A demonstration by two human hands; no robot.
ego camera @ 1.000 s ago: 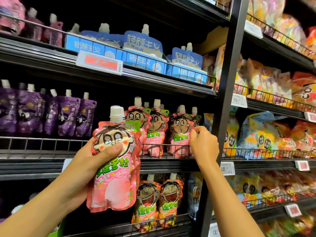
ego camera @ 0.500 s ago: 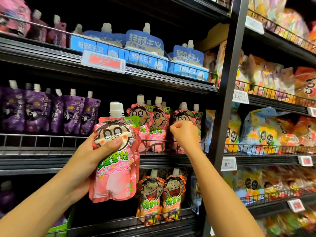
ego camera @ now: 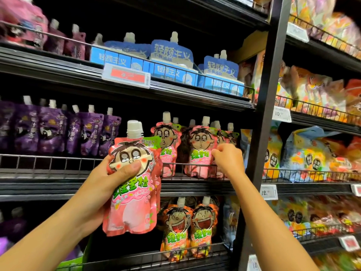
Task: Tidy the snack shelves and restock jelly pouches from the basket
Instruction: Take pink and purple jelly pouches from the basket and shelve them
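Two hands are busy. My left hand (ego camera: 109, 178) has its fingers and thumb wrapped round a soft pink plastic jelly pouch with a white cap (ego camera: 132, 184), held up in front of the black metal shelf with a wire rail (ego camera: 109, 184). My right hand (ego camera: 227, 160) has curled fingers pinching the row of pink pouches (ego camera: 199, 147) standing there. I think some pouches are tidy already. Mine is not on the shelf yet. I cannot see the basket.
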